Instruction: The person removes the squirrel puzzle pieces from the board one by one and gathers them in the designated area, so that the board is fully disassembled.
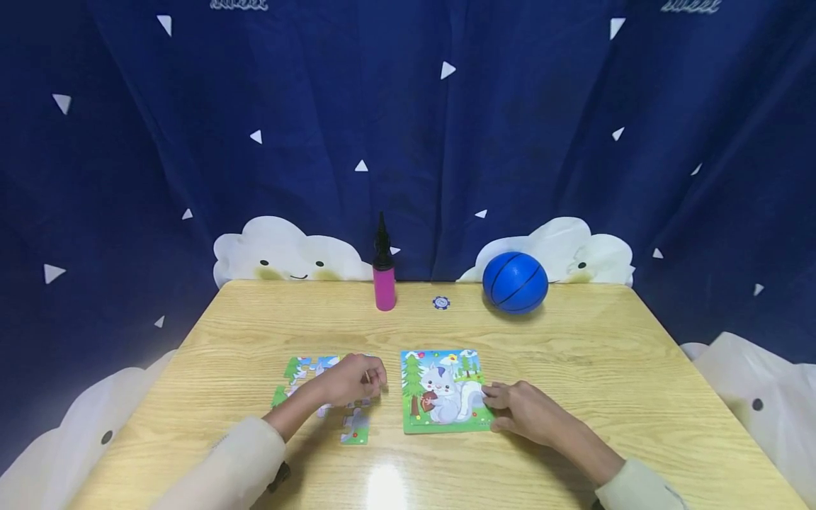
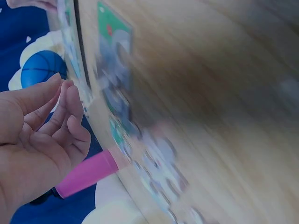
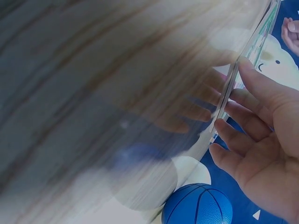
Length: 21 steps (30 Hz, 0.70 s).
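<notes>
In the head view my left hand (image 1: 350,379) hovers over a partly joined jigsaw puzzle (image 1: 355,428) on the left of the table, hiding much of it. Its fingers are loosely curled. The left wrist view shows thumb and index tips close together, with no piece visible between them. To the right lies a square picture board (image 1: 440,397) with a grey squirrel holding an acorn among trees. The fingertips of my right hand (image 1: 529,411) are at the board's right edge. In the right wrist view the fingers spread along that edge, not wrapped round it.
A pink pump (image 1: 384,288) with a black pointed nozzle stands upright at the back of the wooden table (image 1: 593,354). Beside it lies a blue and white poker chip (image 1: 441,303). A blue ball (image 1: 515,282) sits farther right, before the dark blue curtain (image 1: 408,142).
</notes>
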### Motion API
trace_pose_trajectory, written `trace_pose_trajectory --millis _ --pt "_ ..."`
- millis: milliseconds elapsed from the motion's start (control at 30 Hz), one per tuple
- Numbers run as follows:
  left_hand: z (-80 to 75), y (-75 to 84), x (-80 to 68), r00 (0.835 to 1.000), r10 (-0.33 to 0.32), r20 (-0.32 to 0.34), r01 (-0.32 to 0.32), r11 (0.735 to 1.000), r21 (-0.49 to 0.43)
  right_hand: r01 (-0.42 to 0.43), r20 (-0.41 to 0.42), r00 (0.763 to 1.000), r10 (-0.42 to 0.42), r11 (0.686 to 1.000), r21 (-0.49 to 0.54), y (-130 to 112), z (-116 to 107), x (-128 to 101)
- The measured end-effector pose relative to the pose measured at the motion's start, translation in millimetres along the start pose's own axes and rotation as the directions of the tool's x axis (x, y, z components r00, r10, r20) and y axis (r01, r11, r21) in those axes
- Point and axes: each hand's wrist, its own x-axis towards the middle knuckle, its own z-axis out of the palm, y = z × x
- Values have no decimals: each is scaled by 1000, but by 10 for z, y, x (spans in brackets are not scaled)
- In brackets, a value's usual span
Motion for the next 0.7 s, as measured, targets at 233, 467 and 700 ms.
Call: trace_pose_trajectory --millis 233,467,700 --pt "94 187 233 1000 -13 2 13 1000 15 -9 9 1000 9 1000 8 7 -7 -7" --pt "231 341 427 1000 11 19 -11 1000 1 -8 12 1000 8 1000 1 4 -12 -10" --pt "394 402 537 998 -24 52 27 997 -72 -5 8 1000 5 1000 -4 12 0 -1"
